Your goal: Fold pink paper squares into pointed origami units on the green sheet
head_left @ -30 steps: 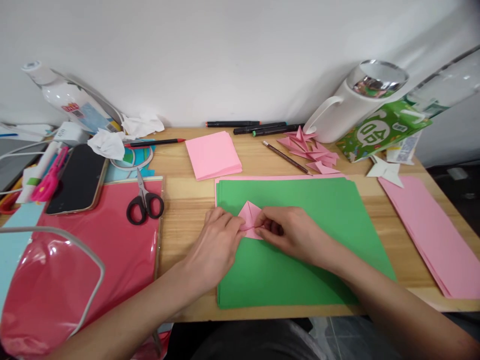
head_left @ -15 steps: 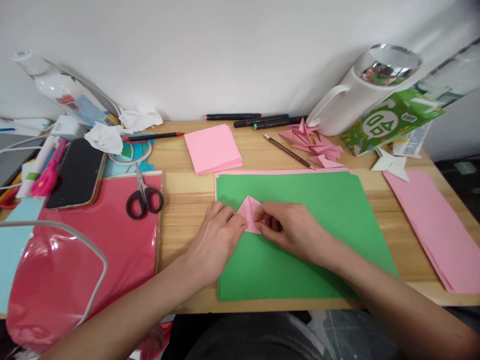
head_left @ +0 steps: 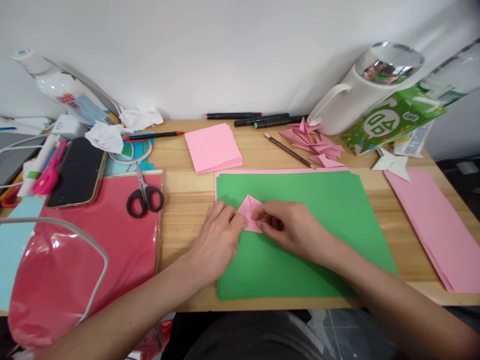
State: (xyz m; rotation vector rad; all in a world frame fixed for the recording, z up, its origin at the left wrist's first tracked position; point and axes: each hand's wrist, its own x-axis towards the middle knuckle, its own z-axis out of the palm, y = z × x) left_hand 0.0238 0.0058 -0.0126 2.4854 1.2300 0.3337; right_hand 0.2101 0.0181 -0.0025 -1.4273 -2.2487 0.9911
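A small folded piece of pink paper [head_left: 249,205] lies on the stack of green paper [head_left: 296,270], its point facing away from me. My left hand [head_left: 220,235] has its curled fingers pressed on the paper's left corner. From the other side, my right hand [head_left: 288,225] pinches the right part, its thumb and forefinger near the middle crease. The fingertips hide both lower corners of the folded paper. Beyond the green stack is a pile of square pink paper [head_left: 213,149], and to its right several folded pink paper pieces [head_left: 313,142].
Scissors [head_left: 143,192] lie on a red plastic folder [head_left: 112,240] at left, beside a phone [head_left: 78,172]. Markers [head_left: 262,120] and a pencil [head_left: 288,150] lie at the back. At right stand a white flask [head_left: 360,90] and a green package [head_left: 390,122], near pink strips [head_left: 435,230].
My right fingertips have shifted very slightly left over the folded pink paper. My left hand stays almost in place, and the other objects keep their places.
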